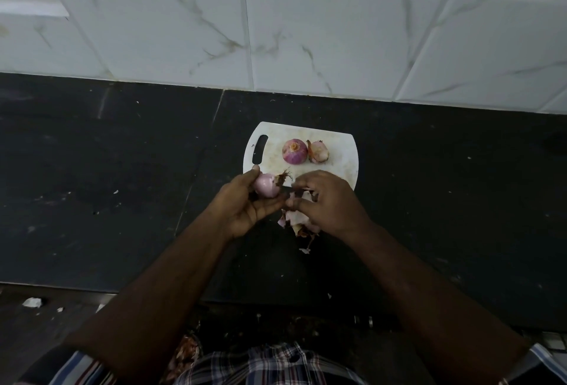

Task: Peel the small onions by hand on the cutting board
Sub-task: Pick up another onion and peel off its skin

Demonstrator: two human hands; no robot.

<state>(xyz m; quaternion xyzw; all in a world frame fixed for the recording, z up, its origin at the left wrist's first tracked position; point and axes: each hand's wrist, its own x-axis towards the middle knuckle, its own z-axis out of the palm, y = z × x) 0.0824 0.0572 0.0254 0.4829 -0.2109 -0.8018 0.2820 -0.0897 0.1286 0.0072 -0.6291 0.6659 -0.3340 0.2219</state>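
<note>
L hand [245, 200] grips onion [266, 186] over cutting board's [343, 151] near edge, root end [283, 177] toward R hand [328, 197], which pinches a dark strip at it.

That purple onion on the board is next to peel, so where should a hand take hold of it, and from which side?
Take the purple onion round its rounded sides, from above. Its cut end faces up, the cutting board lies under it, and the other onion crowds its right side.
</note>
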